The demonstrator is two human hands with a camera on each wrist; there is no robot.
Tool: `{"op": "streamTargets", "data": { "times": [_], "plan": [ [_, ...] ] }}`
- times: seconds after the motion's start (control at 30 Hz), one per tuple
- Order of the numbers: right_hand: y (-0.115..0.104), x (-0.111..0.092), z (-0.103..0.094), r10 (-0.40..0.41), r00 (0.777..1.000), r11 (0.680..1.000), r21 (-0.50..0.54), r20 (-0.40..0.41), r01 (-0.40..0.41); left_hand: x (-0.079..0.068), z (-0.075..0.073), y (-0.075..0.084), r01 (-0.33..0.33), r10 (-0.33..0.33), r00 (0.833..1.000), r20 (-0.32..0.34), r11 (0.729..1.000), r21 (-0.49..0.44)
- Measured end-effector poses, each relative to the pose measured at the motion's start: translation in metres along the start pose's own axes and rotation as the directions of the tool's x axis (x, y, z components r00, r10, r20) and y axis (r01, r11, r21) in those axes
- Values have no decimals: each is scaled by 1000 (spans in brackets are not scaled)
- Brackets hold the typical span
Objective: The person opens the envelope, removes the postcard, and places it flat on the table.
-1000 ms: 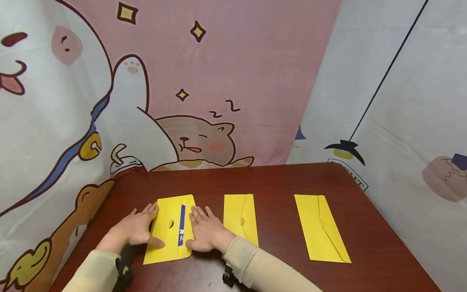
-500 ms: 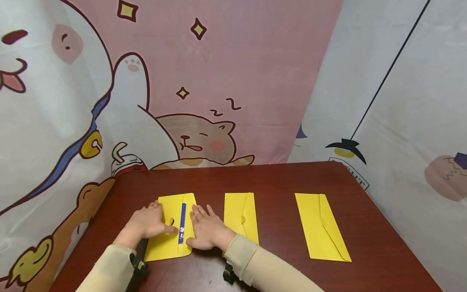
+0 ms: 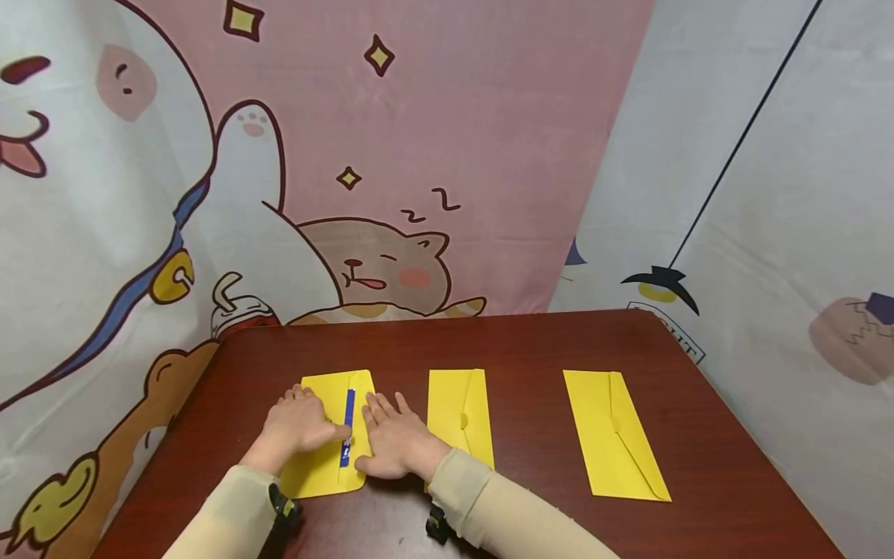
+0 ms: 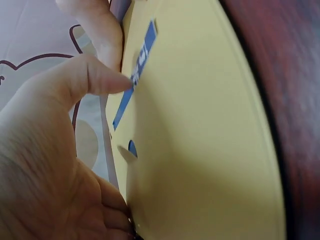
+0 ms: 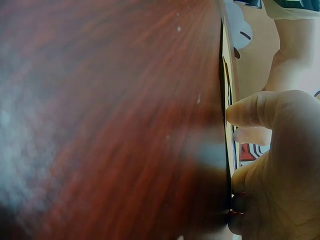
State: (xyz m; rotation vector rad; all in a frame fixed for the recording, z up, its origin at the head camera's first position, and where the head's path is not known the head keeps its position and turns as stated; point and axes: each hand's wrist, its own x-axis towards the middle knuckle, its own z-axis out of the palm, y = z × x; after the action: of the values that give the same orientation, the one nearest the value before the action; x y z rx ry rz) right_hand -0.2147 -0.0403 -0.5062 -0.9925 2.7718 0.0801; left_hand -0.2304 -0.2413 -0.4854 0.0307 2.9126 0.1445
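The leftmost yellow envelope (image 3: 317, 477) lies on the table with its flap folded out to the right. A blue strip with white marks (image 3: 349, 407) shows in its opening. My left hand (image 3: 296, 423) rests across the envelope's body, fingers extended, the thumb (image 4: 112, 81) reaching the blue strip at its white marks. A small curved slit (image 4: 132, 148) with blue behind it shows below the thumb in the left wrist view. My right hand (image 3: 401, 439) lies flat with straight fingers at the flap's right edge, its thumb (image 5: 245, 111) touching the envelope's edge.
A closed yellow envelope (image 3: 447, 396) lies in the middle, its lower part hidden behind my right hand and sleeve. Another closed yellow envelope (image 3: 608, 435) lies slanted at the right. The dark red-brown table (image 3: 531, 466) ends at a cartoon-printed cloth (image 3: 524, 155) behind.
My left hand has moved right across the envelope, from its left edge until the thumb reaches the blue strip, covering the slit in the head view. My right hand has stayed in place.
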Motion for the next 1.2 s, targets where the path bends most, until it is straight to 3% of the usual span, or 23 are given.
{"op": "streamTargets", "data": {
  "times": [0.5, 0.93, 1.2],
  "plan": [
    [0, -3, -2, -9, 1000, 1000, 7, -3, 9, 4, -3, 14, 54, -52, 998, 39, 997, -51],
    [-2, 0, -4, 7, 1000, 1000, -25, -2, -7, 7, -7, 7, 39, -26, 997, 79, 984, -174],
    [-13, 3, -5, 57, 997, 998, -9, -53, -57, 8, -7, 5, 33, -17, 997, 81, 981, -194]
  ]
}}
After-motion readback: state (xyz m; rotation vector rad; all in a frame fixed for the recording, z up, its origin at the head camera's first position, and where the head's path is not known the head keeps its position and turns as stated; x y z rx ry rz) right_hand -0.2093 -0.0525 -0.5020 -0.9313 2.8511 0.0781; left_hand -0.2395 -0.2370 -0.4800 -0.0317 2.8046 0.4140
